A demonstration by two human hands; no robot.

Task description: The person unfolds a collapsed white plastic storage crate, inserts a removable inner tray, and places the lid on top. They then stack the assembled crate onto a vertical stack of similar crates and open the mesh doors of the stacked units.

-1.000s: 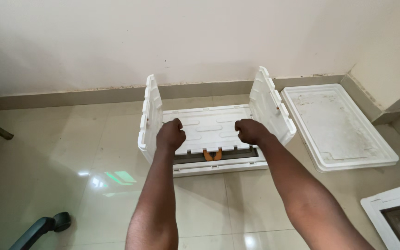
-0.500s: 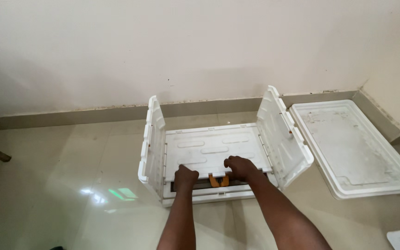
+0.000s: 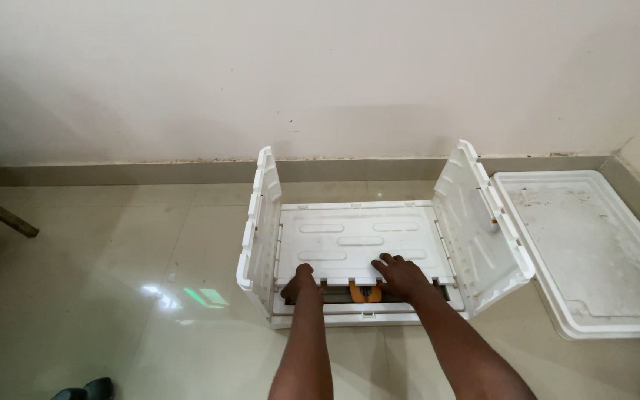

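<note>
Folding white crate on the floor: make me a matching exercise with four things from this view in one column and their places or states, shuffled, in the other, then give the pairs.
Things:
1. left side panel
2. white lid
3. orange latch
4. right hand

Places or states:
A. lies flat on the floor, right of the crate
B. rests palm down on the folded flat panel
C. stands nearly upright
D. sits at the crate's near edge, between the two hands

Pairs: 1-C, 2-A, 3-D, 4-B
</note>
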